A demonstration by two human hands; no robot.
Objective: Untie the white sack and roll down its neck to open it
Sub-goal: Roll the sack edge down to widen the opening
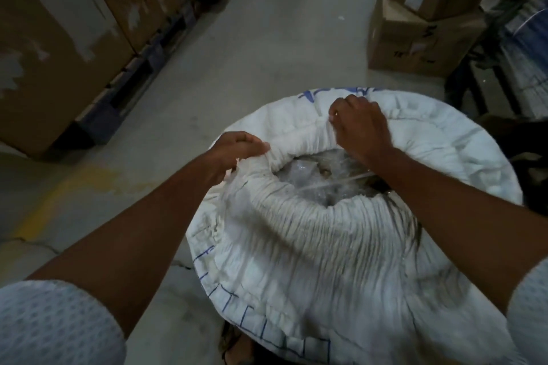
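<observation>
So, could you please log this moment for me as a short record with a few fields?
setting: warehouse aisle, concrete floor
white sack: mouth open, neck bunched into a rolled rim
contents: clear plastic packets visible inside
left hand: grip closed on the rim's left side
right hand: grip closed on the rim's far side
ring: on a right finger
cardboard boxes: stacked at upper right
tie: not visible
</observation>
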